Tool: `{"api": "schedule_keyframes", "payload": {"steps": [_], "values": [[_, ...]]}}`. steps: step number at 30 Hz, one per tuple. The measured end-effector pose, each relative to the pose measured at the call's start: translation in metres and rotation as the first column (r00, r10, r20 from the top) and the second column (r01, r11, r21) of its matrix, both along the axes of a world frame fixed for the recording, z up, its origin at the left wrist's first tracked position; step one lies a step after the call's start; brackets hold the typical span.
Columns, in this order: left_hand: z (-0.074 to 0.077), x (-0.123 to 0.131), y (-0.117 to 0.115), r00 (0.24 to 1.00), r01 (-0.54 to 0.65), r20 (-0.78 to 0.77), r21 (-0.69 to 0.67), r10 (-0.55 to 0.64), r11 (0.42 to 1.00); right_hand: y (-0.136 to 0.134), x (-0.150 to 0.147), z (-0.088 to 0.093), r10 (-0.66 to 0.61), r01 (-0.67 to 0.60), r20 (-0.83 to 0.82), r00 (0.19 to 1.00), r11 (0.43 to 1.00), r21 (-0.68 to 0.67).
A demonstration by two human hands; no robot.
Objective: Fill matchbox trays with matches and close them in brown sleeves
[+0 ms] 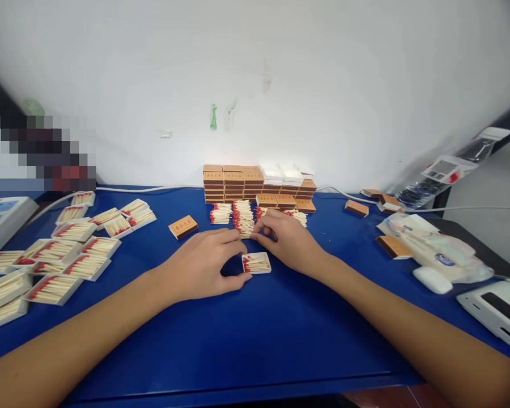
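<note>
A small white matchbox tray, partly filled with red-headed matches, lies on the blue table. My left hand has its thumb and index finger curved around the tray's left end, gripping it. Just behind the tray, my right hand is closed in a pinch at the edge of a pile of loose matches; its fingertips touch matches there. Another bundle of matches lies to the left of that pile. More loose matches are partly hidden behind my right hand. A closed brown matchbox rests beyond my left hand.
Stacked brown matchboxes stand against the wall, with white trays on top. Several match-filled trays cover the left side. At right are loose matchboxes, a plastic packet, a bottle and a white device.
</note>
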State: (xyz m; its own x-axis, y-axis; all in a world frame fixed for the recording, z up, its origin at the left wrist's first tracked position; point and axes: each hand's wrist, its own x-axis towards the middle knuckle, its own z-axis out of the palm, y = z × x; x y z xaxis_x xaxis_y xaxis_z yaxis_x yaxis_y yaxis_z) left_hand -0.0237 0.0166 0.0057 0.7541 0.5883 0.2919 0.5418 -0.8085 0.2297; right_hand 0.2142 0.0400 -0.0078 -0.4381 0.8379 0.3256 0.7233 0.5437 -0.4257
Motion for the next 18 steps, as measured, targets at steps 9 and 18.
{"api": "schedule_keyframes", "payload": {"steps": [9,18], "values": [[0.001,-0.003,0.004,1.000,-0.003,0.005,-0.014,0.003,1.000,0.002,0.021,0.009,0.092,-0.092,-0.019,0.996,0.996,-0.014],[0.004,-0.002,0.000,0.999,0.042,-0.001,-0.040,-0.042,0.998,-0.001,0.011,-0.002,0.155,-0.153,0.023,0.988,0.986,-0.061]]}}
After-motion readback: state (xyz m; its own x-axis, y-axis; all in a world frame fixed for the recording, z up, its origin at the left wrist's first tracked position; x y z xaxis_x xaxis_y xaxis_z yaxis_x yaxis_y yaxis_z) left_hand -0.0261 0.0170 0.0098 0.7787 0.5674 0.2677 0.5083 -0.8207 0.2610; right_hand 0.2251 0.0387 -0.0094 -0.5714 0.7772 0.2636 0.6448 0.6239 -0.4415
